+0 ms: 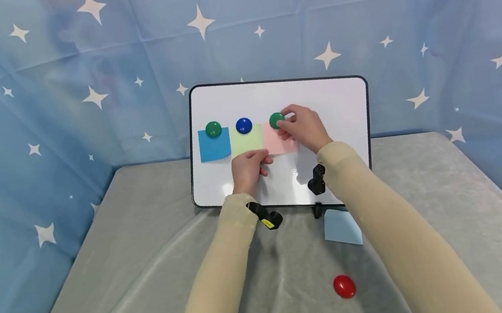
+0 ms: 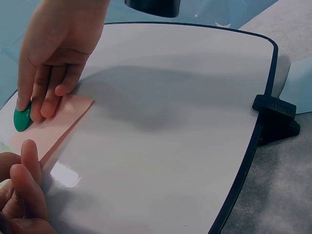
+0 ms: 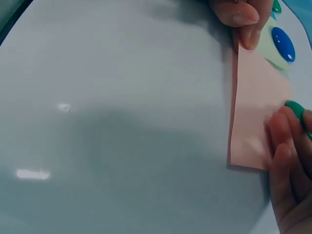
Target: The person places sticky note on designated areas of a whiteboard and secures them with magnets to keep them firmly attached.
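On the whiteboard [image 1: 336, 121] at frame centre, three notes [image 1: 246, 143] sat in a row, three magnets [image 1: 244, 126] along their top edges. Below, right of centre, a fourth note [image 1: 343, 228] lay on the counter [image 1: 147, 249] behind a loose magnet [image 1: 344, 286].

In the head view, the scene is lit brightly and evenly. Small patches of glare are reflected from the lower part of the board [image 1: 232, 99], and bright specks are caught on the magnets [image 1: 213, 129]. Soft shadows are cast on the desk [image 1: 99, 257] beneath the sleeves [image 1: 405, 230]. In both wrist views, dimmer, bluish tones are shown; the board is crossed by broad, soft-edged shadow, and in the left one its rim is bowed by distortion.
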A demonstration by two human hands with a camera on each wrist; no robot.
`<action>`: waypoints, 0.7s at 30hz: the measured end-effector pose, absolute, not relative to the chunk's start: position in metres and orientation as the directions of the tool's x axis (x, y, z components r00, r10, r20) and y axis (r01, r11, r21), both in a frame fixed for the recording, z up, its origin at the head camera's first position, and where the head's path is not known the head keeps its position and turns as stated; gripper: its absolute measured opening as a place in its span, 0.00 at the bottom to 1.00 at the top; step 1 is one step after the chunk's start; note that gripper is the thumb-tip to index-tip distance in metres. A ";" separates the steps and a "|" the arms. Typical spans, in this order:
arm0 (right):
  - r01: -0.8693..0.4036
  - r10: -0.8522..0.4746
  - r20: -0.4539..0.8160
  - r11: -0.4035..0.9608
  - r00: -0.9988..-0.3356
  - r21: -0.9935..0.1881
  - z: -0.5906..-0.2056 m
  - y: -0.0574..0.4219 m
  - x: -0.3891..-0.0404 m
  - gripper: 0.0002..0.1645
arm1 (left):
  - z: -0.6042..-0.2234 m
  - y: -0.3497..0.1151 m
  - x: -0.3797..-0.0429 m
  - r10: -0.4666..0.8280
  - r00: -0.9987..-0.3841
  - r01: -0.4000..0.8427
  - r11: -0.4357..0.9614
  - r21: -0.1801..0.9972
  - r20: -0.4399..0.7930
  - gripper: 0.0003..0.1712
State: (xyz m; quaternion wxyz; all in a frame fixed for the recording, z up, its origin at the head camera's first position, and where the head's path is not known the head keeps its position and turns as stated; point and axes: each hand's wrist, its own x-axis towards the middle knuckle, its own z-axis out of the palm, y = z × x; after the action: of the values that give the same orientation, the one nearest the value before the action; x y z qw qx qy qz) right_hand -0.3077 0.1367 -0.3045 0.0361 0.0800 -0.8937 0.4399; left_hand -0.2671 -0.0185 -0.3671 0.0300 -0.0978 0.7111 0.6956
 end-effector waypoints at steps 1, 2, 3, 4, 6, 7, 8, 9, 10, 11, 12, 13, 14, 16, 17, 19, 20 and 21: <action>-0.180 -0.112 0.141 0.615 -0.984 -0.768 -0.304 0.137 -0.308 0.20 | -0.367 -0.018 -0.267 -0.097 -0.980 -0.178 0.014 0.984 -0.176 0.11; -0.183 -0.111 0.146 0.630 -0.983 -0.755 -0.304 0.137 -0.307 0.20 | -0.366 -0.018 -0.267 -0.095 -0.980 -0.176 0.014 0.984 -0.174 0.11; -0.186 -0.111 0.150 0.644 -0.982 -0.742 -0.304 0.137 -0.307 0.20 | -0.366 -0.018 -0.266 -0.094 -0.981 -0.173 0.017 0.985 -0.171 0.11; -0.188 -0.111 0.154 0.657 -0.982 -0.730 -0.303 0.137 -0.307 0.20 | -0.365 -0.018 -0.266 -0.094 -0.981 -0.170 0.018 0.985 -0.168 0.11; -0.191 -0.110 0.159 0.667 -0.981 -0.720 -0.303 0.136 -0.307 0.20 | -0.364 -0.018 -0.266 -0.095 -0.982 -0.166 0.023 0.986 -0.163 0.11; -0.192 -0.111 0.159 0.669 -0.981 -0.718 -0.303 0.136 -0.307 0.20 | -0.364 -0.018 -0.266 -0.096 -0.982 -0.164 0.023 0.986 -0.161 0.11; -0.192 -0.112 0.158 0.668 -0.981 -0.719 -0.302 0.136 -0.307 0.20 | -0.364 -0.018 -0.267 -0.099 -0.982 -0.164 0.024 0.986 -0.161 0.10; -0.192 -0.113 0.158 0.668 -0.981 -0.718 -0.302 0.137 -0.307 0.20 | -0.364 -0.018 -0.267 -0.101 -0.982 -0.164 0.024 0.986 -0.161 0.10; -0.191 -0.112 0.157 0.670 -0.981 -0.717 -0.302 0.137 -0.307 0.20 | -0.363 -0.018 -0.267 -0.102 -0.981 -0.166 0.020 0.986 -0.163 0.10; -0.189 -0.111 0.155 0.672 -0.982 -0.716 -0.302 0.137 -0.308 0.20 | -0.363 -0.018 -0.267 -0.104 -0.981 -0.166 0.017 0.986 -0.163 0.10; -0.186 -0.108 0.154 0.676 -0.982 -0.713 -0.301 0.138 -0.308 0.20 | -0.363 -0.018 -0.267 -0.104 -0.981 -0.167 0.014 0.986 -0.165 0.11; -0.183 -0.107 0.151 0.681 -0.983 -0.709 -0.301 0.138 -0.308 0.20 | -0.364 -0.018 -0.267 -0.104 -0.981 -0.169 0.012 0.986 -0.166 0.11; -0.182 -0.107 0.149 0.687 -0.983 -0.704 -0.301 0.138 -0.308 0.20 | -0.364 -0.018 -0.267 -0.105 -0.980 -0.171 0.010 0.985 -0.168 0.11; -0.180 -0.108 0.147 0.697 -0.983 -0.694 -0.301 0.139 -0.308 0.21 | -0.364 -0.017 -0.267 -0.106 -0.979 -0.175 0.009 0.985 -0.173 0.11; -0.181 -0.110 0.146 0.700 -0.983 -0.691 -0.301 0.139 -0.308 0.21 | -0.365 -0.017 -0.267 -0.106 -0.979 -0.177 0.008 0.984 -0.176 0.10; -0.184 -0.113 0.149 0.708 -0.982 -0.682 -0.301 0.139 -0.309 0.21 | -0.365 -0.017 -0.266 -0.108 -0.978 -0.182 0.009 0.983 -0.180 0.10; -0.187 -0.114 0.150 0.710 -0.982 -0.679 -0.301 0.139 -0.309 0.21 | -0.365 -0.017 -0.266 -0.111 -0.977 -0.183 0.008 0.983 -0.181 0.10; -0.188 -0.116 0.152 0.711 -0.982 -0.677 -0.301 0.139 -0.309 0.21 | -0.365 -0.017 -0.266 -0.115 -0.977 -0.183 0.003 0.983 -0.181 0.10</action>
State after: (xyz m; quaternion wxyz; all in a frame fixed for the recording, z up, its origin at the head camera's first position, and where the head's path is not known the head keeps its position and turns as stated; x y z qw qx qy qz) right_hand -0.3090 0.1391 -0.3009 0.0491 0.0823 -0.9237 0.3709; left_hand -0.2658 -0.0168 -0.3649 0.0245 -0.1052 0.7079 0.6980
